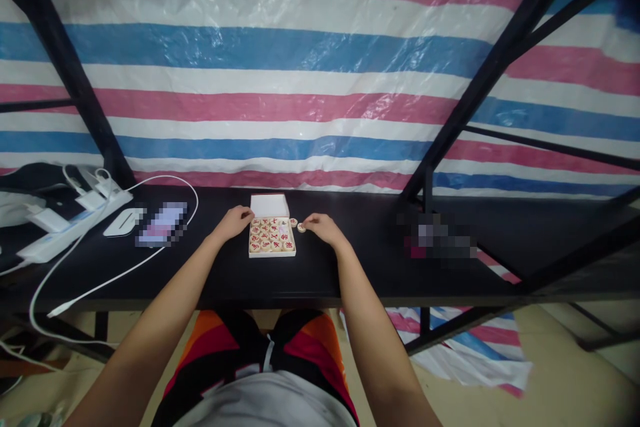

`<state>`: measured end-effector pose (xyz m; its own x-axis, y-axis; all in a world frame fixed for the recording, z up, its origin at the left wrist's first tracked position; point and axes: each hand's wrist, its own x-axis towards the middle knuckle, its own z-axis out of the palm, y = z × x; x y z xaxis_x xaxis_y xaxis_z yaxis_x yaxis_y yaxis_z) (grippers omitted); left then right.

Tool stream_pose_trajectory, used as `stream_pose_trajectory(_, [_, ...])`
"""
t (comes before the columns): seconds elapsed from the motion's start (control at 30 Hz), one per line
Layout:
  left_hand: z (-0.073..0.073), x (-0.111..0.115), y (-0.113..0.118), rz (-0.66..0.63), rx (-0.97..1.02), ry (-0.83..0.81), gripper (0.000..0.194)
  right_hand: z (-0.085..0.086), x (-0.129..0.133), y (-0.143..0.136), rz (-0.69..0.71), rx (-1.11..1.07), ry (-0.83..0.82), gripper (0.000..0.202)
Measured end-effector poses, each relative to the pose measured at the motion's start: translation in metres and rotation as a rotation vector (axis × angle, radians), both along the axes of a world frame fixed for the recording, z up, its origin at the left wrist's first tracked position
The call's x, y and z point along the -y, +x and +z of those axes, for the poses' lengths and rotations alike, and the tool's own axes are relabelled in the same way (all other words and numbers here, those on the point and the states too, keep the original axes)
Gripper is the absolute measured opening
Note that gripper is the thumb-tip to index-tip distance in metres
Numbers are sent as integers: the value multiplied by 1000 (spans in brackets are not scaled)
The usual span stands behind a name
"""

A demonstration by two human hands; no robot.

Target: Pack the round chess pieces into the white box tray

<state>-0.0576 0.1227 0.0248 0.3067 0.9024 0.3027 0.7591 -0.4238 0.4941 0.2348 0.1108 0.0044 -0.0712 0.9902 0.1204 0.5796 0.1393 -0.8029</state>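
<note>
An open white box (273, 254) of round xiangqi pieces (265, 237) with red characters sits on the black desk, its lid (270, 205) raised at the far side. The pieces lie in rows, and a pale patch shows at the right part of the box. My left hand (237, 221) has its fingers closed at the box's left edge, near the lid. Just right of the box, my right hand (324, 227) pinches one xiangqi piece (301, 227) at the desk surface. Another loose piece (293, 222) lies between that one and the box.
To the left are a phone (163, 223), a white flat device (123, 221), a power strip (75, 223) with plugs, and a white cable (115, 280). A blurred object (437, 240) lies at the right. Black metal posts (467, 80) frame a striped plastic sheet (280, 53) behind the desk.
</note>
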Motion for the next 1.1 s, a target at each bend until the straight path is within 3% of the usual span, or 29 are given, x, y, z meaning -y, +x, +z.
stream_pose_trajectory(0.27, [1,0,0,-5,-1,-9,29,4,4,-7,33,66,9,19])
stream_pose_trajectory(0.57, [1,0,1,-2,-12,-4,29,0,0,-9,49,115,47,33])
stream_pose_trajectory(1.1, [0,0,0,-2,-4,5,29,1,2,-14,75,147,114,22])
